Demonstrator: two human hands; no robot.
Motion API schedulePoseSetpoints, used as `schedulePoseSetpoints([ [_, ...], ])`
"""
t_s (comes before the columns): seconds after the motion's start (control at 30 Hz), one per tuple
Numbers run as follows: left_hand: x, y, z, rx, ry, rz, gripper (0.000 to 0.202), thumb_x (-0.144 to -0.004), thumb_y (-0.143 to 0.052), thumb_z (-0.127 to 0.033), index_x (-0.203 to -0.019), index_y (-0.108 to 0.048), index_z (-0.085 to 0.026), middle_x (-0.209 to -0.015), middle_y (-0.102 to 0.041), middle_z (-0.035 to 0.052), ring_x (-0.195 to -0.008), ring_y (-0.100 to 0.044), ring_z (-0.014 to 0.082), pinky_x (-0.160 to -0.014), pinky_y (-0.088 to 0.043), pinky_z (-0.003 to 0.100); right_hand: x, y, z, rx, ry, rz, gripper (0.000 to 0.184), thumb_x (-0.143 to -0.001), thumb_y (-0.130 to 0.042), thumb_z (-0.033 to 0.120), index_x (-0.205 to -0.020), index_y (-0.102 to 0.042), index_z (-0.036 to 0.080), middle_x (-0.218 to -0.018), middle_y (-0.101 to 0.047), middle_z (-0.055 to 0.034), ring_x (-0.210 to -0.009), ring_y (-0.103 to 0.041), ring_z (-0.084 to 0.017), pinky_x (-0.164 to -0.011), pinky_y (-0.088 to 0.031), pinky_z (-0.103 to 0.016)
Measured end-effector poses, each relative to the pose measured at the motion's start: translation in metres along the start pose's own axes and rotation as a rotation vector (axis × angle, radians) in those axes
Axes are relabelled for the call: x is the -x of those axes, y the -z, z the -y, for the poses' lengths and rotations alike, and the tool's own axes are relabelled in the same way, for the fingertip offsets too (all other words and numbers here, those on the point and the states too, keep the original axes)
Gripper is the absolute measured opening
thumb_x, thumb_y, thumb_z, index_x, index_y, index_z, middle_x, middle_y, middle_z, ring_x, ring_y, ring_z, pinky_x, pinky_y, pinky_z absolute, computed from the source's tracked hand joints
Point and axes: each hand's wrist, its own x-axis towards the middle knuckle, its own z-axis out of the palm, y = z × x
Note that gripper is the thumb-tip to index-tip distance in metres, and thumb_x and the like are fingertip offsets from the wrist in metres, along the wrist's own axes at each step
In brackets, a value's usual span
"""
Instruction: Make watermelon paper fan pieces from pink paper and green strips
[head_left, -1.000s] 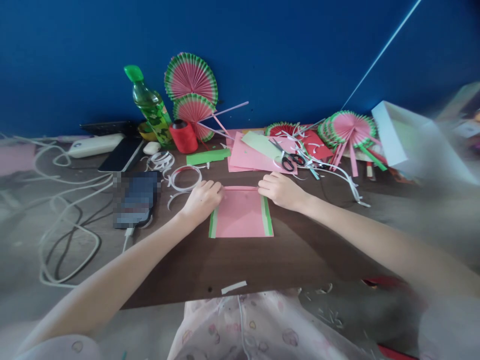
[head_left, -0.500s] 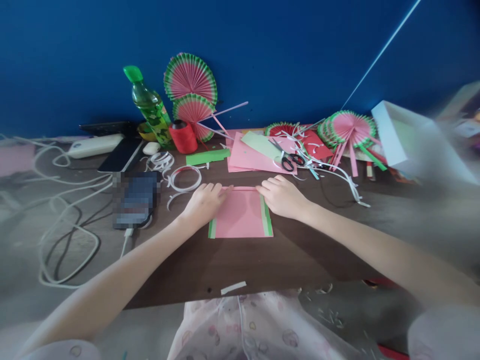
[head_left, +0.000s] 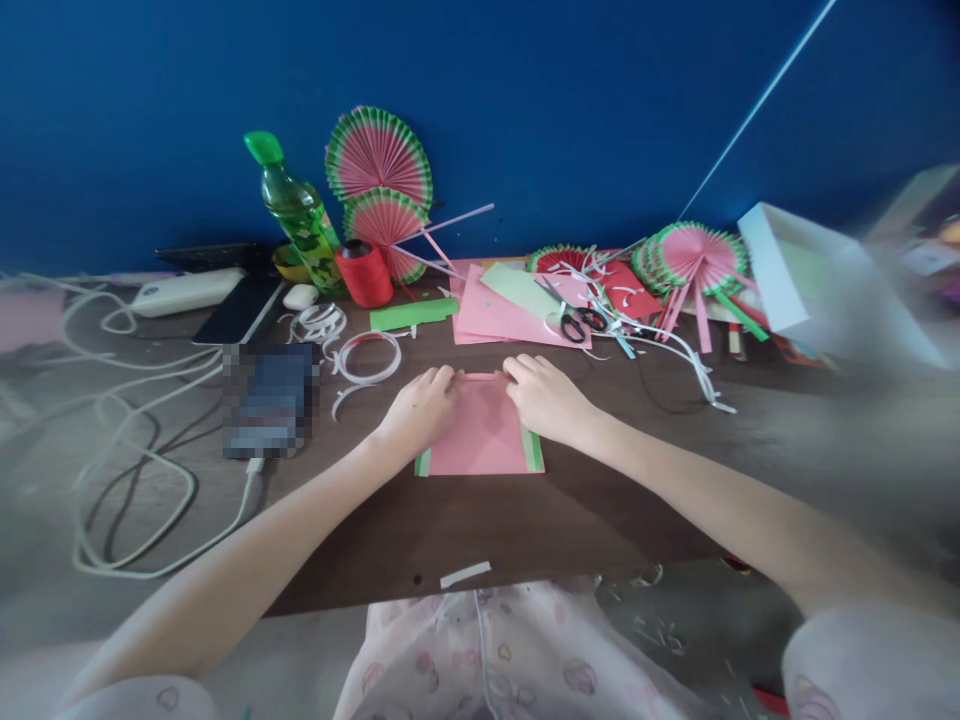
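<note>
A pink sheet of paper point(head_left: 480, 440) with green strips along its left and right sides lies flat on the dark table in front of me. Its far edge has a narrow fold. My left hand point(head_left: 424, 405) grips the far left end of that fold, fingers curled. At the far right end, my right hand point(head_left: 544, 395) pinches the same folded edge. Both thumbs are mostly hidden behind the fingers and the paper.
Behind the sheet lie pink papers point(head_left: 491, 310), black-handled scissors point(head_left: 576, 322) and a green strip point(head_left: 412, 314). Round pleated fans point(head_left: 379, 155), a red thread spool point(head_left: 365, 275) and a green bottle point(head_left: 296, 215) stand by the wall. A phone point(head_left: 271, 400) and white cable point(head_left: 187, 470) are left.
My fingers have curled in more tightly at both ends of the far fold, and both hands sit slightly closer together. The sheet stays in place.
</note>
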Motion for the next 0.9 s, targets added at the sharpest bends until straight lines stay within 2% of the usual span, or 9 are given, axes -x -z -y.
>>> schedulePoseSetpoints([
  [0.13,0.002,0.001,-0.006,0.027,0.014,0.016,0.042,-0.088,-0.03,-0.008,-0.127,-0.046,-0.007,-0.093,-0.055,0.0131,-0.087,-0.052,0.0216,-0.074,-0.044,0.033,0.0,0.001,0.007,-0.009,-0.044,-0.002,0.034,-0.083,-0.039,0.007,-0.108,-0.061,0.003,-0.088,-0.057,-0.0146,-0.082,-0.047,-0.023,-0.07,-0.03,-0.034],
  [0.23,0.002,0.003,-0.005,0.011,-0.008,0.054,0.042,-0.09,-0.028,-0.011,-0.127,-0.047,-0.009,-0.092,-0.055,0.0125,-0.088,-0.051,0.0224,-0.075,-0.043,0.034,0.001,0.002,0.013,-0.017,-0.065,-0.012,0.04,-0.083,-0.038,0.008,-0.119,-0.056,0.008,-0.09,-0.057,-0.0135,-0.083,-0.047,-0.023,-0.07,-0.031,-0.034],
  [0.37,0.0,0.006,-0.002,-0.004,-0.012,0.08,0.043,-0.09,-0.028,-0.012,-0.13,-0.044,-0.011,-0.097,-0.054,0.0121,-0.091,-0.049,0.0225,-0.076,-0.044,0.033,-0.001,0.003,0.018,-0.03,-0.081,0.012,0.032,-0.082,-0.04,0.008,-0.101,-0.064,0.01,-0.091,-0.056,-0.015,-0.088,-0.047,-0.024,-0.07,-0.03,-0.034],
  [0.43,0.0,0.007,-0.003,-0.001,-0.006,0.075,0.042,-0.09,-0.028,-0.011,-0.129,-0.045,-0.013,-0.098,-0.054,0.0114,-0.093,-0.048,0.0218,-0.077,-0.044,0.032,-0.003,0.004,0.018,-0.042,-0.091,0.018,0.031,-0.082,-0.039,0.008,-0.098,-0.065,0.01,-0.092,-0.055,-0.0152,-0.09,-0.046,-0.024,-0.069,-0.03,-0.034],
  [0.53,0.0,0.008,-0.005,0.013,0.044,0.076,0.041,-0.091,-0.029,-0.012,-0.128,-0.047,-0.015,-0.099,-0.053,0.0111,-0.095,-0.047,0.0219,-0.069,-0.047,0.029,-0.003,0.004,0.016,-0.065,-0.092,0.034,0.031,-0.082,-0.039,0.008,-0.099,-0.065,0.011,-0.092,-0.056,-0.014,-0.09,-0.047,-0.024,-0.07,-0.031,-0.035],
  [0.63,0.001,0.008,-0.006,0.036,0.082,0.087,0.041,-0.091,-0.03,-0.014,-0.129,-0.045,-0.018,-0.103,-0.051,0.0114,-0.098,-0.046,0.0223,-0.057,-0.047,0.025,0.0,0.003,0.014,-0.087,-0.114,0.029,0.034,-0.084,-0.038,0.01,-0.108,-0.062,0.011,-0.093,-0.057,-0.0131,-0.091,-0.046,-0.023,-0.073,-0.032,-0.035],
  [0.7,0.002,0.006,-0.006,0.046,0.086,0.078,0.042,-0.09,-0.032,-0.013,-0.13,-0.044,-0.019,-0.105,-0.051,0.0113,-0.099,-0.045,0.0223,-0.056,-0.047,0.024,0.002,0.0,0.015,-0.092,-0.131,0.026,0.034,-0.084,-0.038,0.009,-0.11,-0.06,0.008,-0.095,-0.057,-0.0138,-0.092,-0.046,-0.023,-0.074,-0.032,-0.035],
  [0.9,0.005,0.003,-0.003,0.072,0.107,0.024,0.042,-0.088,-0.036,-0.01,-0.126,-0.049,-0.021,-0.105,-0.053,0.01,-0.096,-0.048,0.0217,-0.057,-0.046,0.026,0.002,-0.003,0.021,-0.081,-0.161,-0.002,0.025,-0.079,-0.042,0.006,-0.088,-0.066,0.008,-0.095,-0.057,-0.0157,-0.092,-0.046,-0.025,-0.071,-0.033,-0.035],
])
